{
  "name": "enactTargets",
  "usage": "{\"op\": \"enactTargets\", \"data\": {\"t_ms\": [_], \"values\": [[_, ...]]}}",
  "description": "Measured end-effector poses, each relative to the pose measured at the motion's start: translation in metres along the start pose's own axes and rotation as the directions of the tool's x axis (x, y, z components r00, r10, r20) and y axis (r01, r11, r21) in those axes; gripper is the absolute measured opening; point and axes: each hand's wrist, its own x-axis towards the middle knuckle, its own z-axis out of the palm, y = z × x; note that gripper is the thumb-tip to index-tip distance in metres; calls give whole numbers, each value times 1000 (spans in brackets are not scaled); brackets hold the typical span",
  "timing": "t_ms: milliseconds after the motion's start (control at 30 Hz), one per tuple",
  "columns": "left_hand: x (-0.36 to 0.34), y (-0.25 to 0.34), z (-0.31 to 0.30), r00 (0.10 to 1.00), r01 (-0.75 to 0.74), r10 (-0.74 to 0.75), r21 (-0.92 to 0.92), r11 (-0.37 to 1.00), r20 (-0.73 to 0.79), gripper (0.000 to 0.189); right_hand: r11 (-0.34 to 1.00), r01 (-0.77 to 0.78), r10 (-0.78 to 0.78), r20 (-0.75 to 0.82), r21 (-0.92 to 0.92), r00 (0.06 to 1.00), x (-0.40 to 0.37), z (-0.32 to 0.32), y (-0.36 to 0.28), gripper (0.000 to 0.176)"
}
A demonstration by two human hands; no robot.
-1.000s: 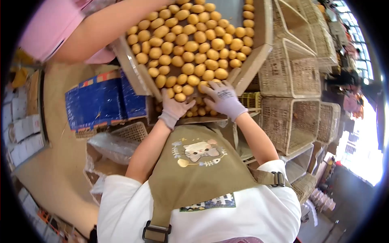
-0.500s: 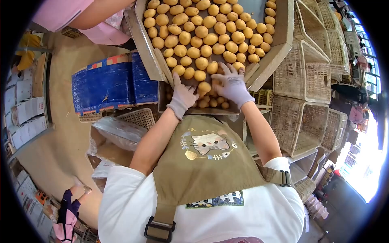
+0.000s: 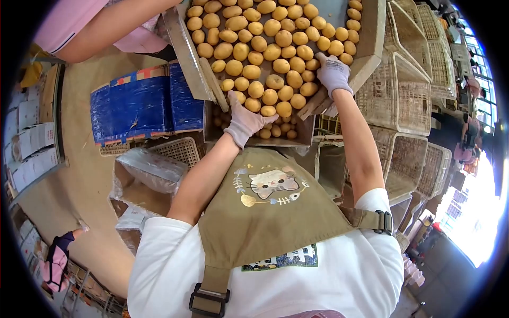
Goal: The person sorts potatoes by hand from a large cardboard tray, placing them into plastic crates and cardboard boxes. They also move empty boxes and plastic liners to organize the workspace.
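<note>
Touching smooth, rounded potatoes, the gloved left hand splays, the right hand unclear in grip.

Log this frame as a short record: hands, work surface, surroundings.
Tray: potatoes spread out, bare patch far right
Left hand: gloved, thumb spread, at the nearest potatoes
Right hand: gloved, beside potatoes near the right wall
Bin below: more potatoes
Left: blue-covered box
Right: stacked crates
Co-worker: bare arm, upper left

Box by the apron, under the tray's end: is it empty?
Not empty: the box holds round produce; how full, I cannot tell.
</note>
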Motion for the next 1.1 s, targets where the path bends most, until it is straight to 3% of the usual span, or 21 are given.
{"op": "enactTargets", "data": {"t_ms": [33,100,133,200,267,333,400,433,467,500,533,600,700,733,833,867,933,967,1000,1067,1100], "values": [[1,0,-4,999,-18,17,17,1000,33,91,998,-18,16,36,55,999,1,-3,1,41],[0,4,-6,999,-21,20,19,1000,49,91,943,94,-20,-228,318,974,-15,5,6,34],[-3,4,-2,999,-4,4,-3,1000,33,91,870,193,-3,-387,453,922,-29,10,8,34],[-2,2,-2,999,-26,26,-6,1000,24,90,602,317,107,-468,732,877,-79,-9,-6,36],[5,3,-13,995,-97,95,49,994,40,91,578,595,4,-731,559,682,-121,15,12,41],[15,5,-36,973,-190,132,331,924,188,92,617,571,42,-747,541,663,-168,56,43,45],[17,5,-36,978,-160,108,314,936,176,93,715,305,123,-542,629,831,-214,90,68,47],[12,4,-24,994,-82,69,158,984,85,93,855,40,167,-347,517,923,-234,111,81,48],[6,2,-12,1000,-12,12,-8,1000,-2,94,924,-205,262,-143,323,954,-248,131,89,50],[3,3,-6,1000,17,-16,7,1000,-8,94,877,-247,346,-186,411,920,-253,143,89,47],[5,4,-6,997,24,-25,15,1000,66,96,881,-114,278,-307,459,910,-244,124,79,46],[3,3,-5,1000,8,-7,30,1000,-13,96,848,154,164,-526,508,834,-225,84,43,44],[4,5,-7,993,36,-43,71,997,106,96,791,434,-91,-619,430,780,-184,37,-17,42],[1,5,-5,998,30,-33,69,997,47,94,752,513,-182,-618,414,765,-168,32,-29,41],[-5,4,-4,995,-21,31,98,995,-95,89,884,401,-171,-632,240,756,-131,36,-53,38],[-4,6,-9,991,-50,67,136,989,-119,86,910,368,-239,-481,193,844,-126,34,-53,39],[-18,8,11,903,28,108,309,951,-415,76,942,328,-317,-129,73,939,-114,27,-52,40],[-14,12,-7,925,55,104,401,914,-364,75,894,242,-219,-105,377,970,-97,33,-50,43],[-7,14,-29,945,76,94,489,869,-314,75,830,269,-97,-349,488,932,-89,48,-49,51],[-1,7,-52,969,-36,179,615,787,-173,76,952,222,-133,-370,210,919,-92,37,-68,61],[-4,4,-51,972,-88,211,675,733,-102,76,888,309,-231,-250,341,940,-96,40,-76,69]]}}
